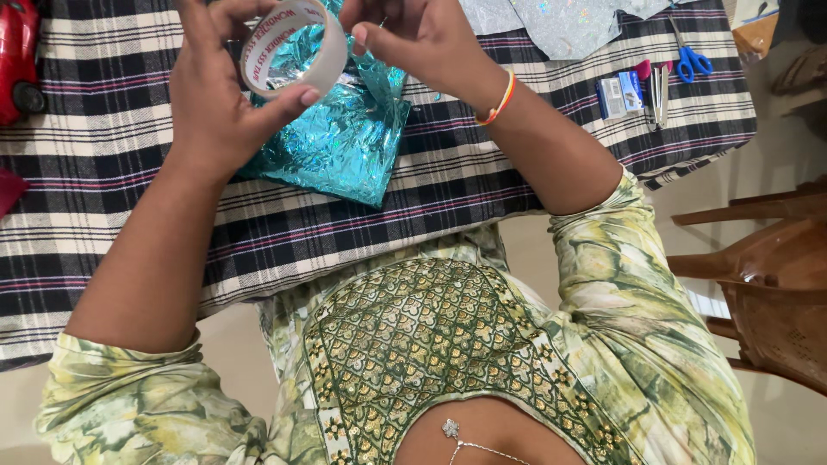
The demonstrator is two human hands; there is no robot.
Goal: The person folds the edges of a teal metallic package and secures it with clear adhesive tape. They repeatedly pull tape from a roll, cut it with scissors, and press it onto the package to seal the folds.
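Both hands are up over the surface, and between them sits a roll of clear tape [293, 47]. The left hand [215, 95] curls around the roll, thumb pressed against its outer band and fingers closed round the far side. The right hand [422, 39] comes in from the other side, fingertips pinched at the roll's edge, as if picking at the tape end, though the end itself is too fine to make out.

Just below the roll lies a parcel wrapped in shiny teal foil paper [336, 142], rumpled at the top and apparently not sealed there.

What could go wrong here? Clear tape on a clear roll: the loose end looks hard to find, and a nail could tear off a sliver instead of a clean strip. A freed strip could fold back on itself, or land on the foil crookedly and rip it when lifted. With both hands off the parcel, the foil flaps may spring open.

The surface wears a checked cloth [482, 172] in black, cream and maroon. On the far side lie blue-handled scissors [691, 60], a small blue box [620, 93], silvery holographic paper [560, 21], and at the left edge a red toy car [17, 60]. Brown plastic chairs [767, 275] stand to the right on a pale floor.
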